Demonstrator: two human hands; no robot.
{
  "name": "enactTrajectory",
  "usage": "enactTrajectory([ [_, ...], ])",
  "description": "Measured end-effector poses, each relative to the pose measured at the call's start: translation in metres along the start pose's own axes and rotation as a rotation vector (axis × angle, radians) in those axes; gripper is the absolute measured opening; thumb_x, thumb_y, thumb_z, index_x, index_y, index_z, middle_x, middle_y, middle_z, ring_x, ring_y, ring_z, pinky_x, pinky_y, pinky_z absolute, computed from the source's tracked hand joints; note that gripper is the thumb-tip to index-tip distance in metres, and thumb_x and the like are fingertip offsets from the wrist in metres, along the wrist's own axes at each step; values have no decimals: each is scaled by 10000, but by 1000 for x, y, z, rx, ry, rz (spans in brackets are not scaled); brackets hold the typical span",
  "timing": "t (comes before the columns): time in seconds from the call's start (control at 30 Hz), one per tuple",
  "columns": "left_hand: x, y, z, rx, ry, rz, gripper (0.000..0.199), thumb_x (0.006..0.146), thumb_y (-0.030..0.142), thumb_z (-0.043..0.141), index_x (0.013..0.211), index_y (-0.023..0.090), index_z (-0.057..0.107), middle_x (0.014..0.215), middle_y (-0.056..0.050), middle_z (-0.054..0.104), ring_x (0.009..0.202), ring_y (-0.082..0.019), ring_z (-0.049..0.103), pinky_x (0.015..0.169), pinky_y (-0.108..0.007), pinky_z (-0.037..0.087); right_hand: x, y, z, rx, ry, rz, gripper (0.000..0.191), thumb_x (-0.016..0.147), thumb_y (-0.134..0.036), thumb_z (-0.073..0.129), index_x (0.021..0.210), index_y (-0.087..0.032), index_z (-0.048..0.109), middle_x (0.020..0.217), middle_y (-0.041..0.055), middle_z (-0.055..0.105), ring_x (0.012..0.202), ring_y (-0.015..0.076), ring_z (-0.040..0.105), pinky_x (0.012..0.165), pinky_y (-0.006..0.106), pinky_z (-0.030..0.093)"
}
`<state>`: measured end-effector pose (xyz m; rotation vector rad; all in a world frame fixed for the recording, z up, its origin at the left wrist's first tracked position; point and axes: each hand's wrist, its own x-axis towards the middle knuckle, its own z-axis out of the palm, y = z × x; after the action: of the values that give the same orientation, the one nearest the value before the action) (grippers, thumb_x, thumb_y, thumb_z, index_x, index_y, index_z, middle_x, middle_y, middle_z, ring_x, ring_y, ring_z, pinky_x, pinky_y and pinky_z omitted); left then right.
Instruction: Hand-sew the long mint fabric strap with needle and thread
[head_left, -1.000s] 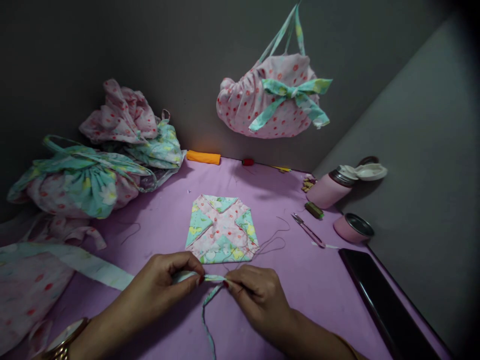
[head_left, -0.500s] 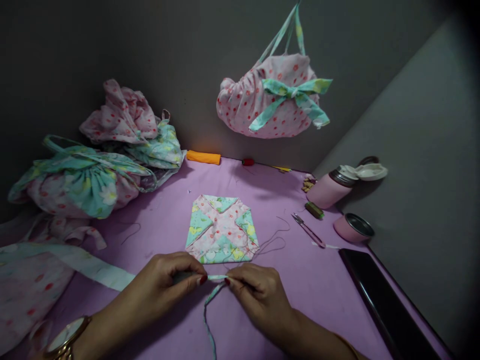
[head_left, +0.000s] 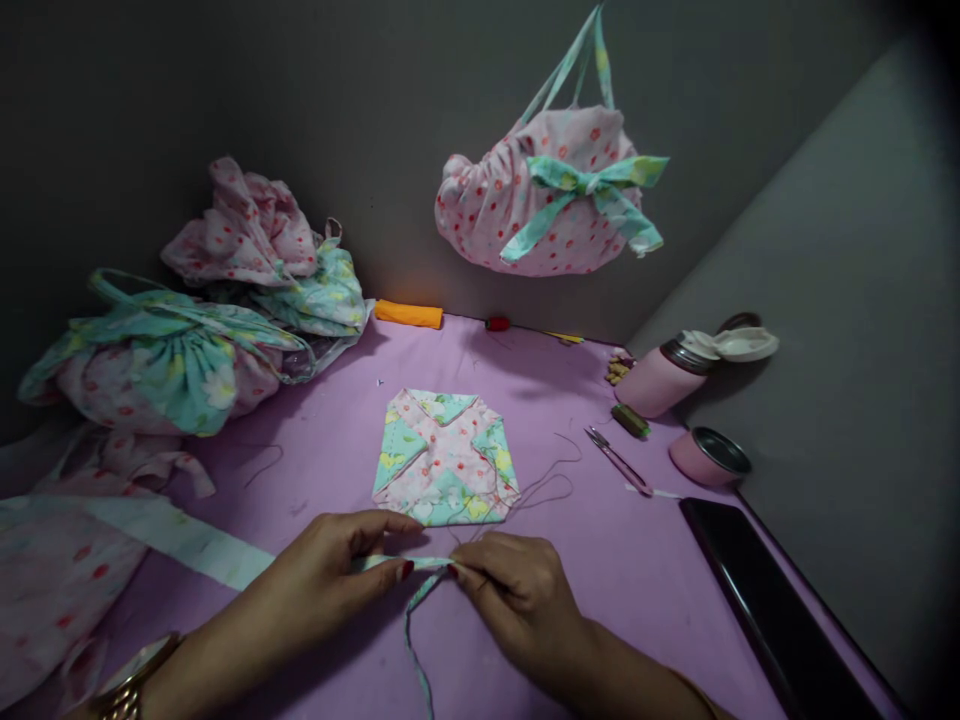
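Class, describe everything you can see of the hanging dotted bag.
The bag looks like soft pink cloth with red dots, puckered towards its left end. A teal-and-yellow bow, knotted in the middle, sits on its front, two tails drooping. Thin, similarly printed straps rise and meet near the picture's top edge. It hangs above the far side of the table; whether it touches the wall is unclear.

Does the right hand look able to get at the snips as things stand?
Probably yes: the snips lie beyond it, to the right, with just loose thread and flat purple cloth around the way. But the right hand is pinching the fabric strip, so it would likely need to let go.
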<state>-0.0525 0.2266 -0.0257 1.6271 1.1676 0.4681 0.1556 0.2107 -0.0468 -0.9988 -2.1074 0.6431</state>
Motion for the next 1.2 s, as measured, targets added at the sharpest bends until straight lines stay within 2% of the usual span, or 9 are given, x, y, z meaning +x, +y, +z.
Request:
enactTrajectory([
  [0.07, -1, 0, 0, -42, -79, -23, 196, 805, 267, 508, 896, 196, 666, 841, -19, 681, 803, -189, 593, 718, -274, 430, 0, 0, 0, 1, -6, -7, 190, 834, -148, 451, 790, -153, 636, 627, 25, 622, 562, 121, 557, 524, 231, 403],
  [0.17, -1, 0, 0, -58, -143, -58, 259, 829, 315, 475, 775, 165, 680, 676, -1, 650, 631, -154, 555, 567, -230, 403, 0, -1, -1, -5, -9, -13, 194, 837, -145, 448, 779, -153, 633, 609, 20, 609, 546, 116, 543, 514, 228, 389],
  [0.27, 0, 1, 0, -43, -117, -51, 259, 822, 338, 497, 758, 155, 668, 650, 7, 624, 602, -140, 525, 545, -218, 383, -1, -2, -1, -22, -1, -22, 189, 835, -144, 451, 768, -150, 628, 589, 15, 591, 529, 110, 526, 501, 225, 369],
  [0.43, -4, 3, 0, 43, -99, 76, 184, 838, 238, 465, 755, 173, 617, 712, 7, 595, 674, -152, 528, 606, -231, 393, -2, -1, 0, -81, -24, -62, 196, 834, -148, 443, 740, -150, 615, 556, 7, 550, 502, 105, 488, 493, 231, 340],
  [0.63, -8, 7, 7, -45, -90, 27, 159, 848, 219, 393, 722, 190, 484, 672, 40, 476, 643, -140, 452, 583, -228, 370, -1, -1, 0, -72, -11, -77, 187, 830, -145, 449, 738, -143, 612, 551, 4, 542, 498, 99, 483, 492, 221, 336],
  [0.77, -7, 11, 9, -162, -95, -37, 150, 813, 247, 393, 738, 182, 506, 639, 40, 458, 614, -143, 432, 561, -234, 356, -2, 0, 1, -76, 5, -91, 177, 821, -144, 461, 732, -138, 613, 540, 3, 535, 488, 97, 475, 484, 221, 328],
  [0.97, -9, 15, 5, -94, -9, -58, 251, 807, 296, 357, 646, 193, 520, 633, 24, 471, 661, -166, 454, 603, -252, 362, -2, 0, 1, -51, 12, -97, 164, 816, -134, 469, 750, -134, 619, 550, 6, 543, 498, 95, 488, 490, 215, 339],
  [1.1, -6, 9, 6, -124, -62, -89, 251, 813, 328, 411, 627, 185, 500, 582, 49, 382, 578, -138, 373, 526, -229, 312, -2, 0, 0, -60, 15, -94, 170, 817, -134, 470, 753, -136, 627, 540, 4, 539, 490, 95, 484, 484, 218, 336],
  [1.2, -4, 3, 8, -181, -74, -80, 270, 829, 366, 428, 658, 176, 515, 594, 52, 382, 573, -128, 352, 520, -221, 297, -2, 0, 0, -60, 20, -100, 166, 819, -140, 474, 766, -137, 632, 549, 7, 554, 493, 95, 495, 487, 215, 344],
])
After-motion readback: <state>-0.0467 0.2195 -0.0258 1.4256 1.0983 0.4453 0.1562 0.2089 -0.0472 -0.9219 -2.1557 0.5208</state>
